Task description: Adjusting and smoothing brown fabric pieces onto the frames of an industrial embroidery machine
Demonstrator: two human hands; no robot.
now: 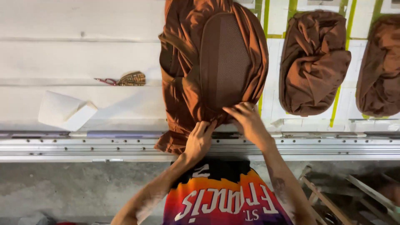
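Closest to the camera, the left hand [199, 141] pinches the bottom edge of the brown cloth [183, 83], its grip clamped on a fold. The right hand [246, 121] is just beside it, with its fingers curled down on the same edge; its grip looks shut on the cloth, but the fingertips are hard to see. The cloth is rusty brown and soft, full of folds. It is pulled over an oval pad [225, 58] with a dark, dotted middle. A loose bit hangs down over the metal rail [83, 146] at the front of the white desk [62, 46]. The pad's edges are hidden under the cloth.

Farther left on the desk lie a folded white paper [64, 110] and a small patterned thing [131, 78], too small to name. To the right sit two more brown bundles [312, 62]; the far one is cut off by the picture's edge.
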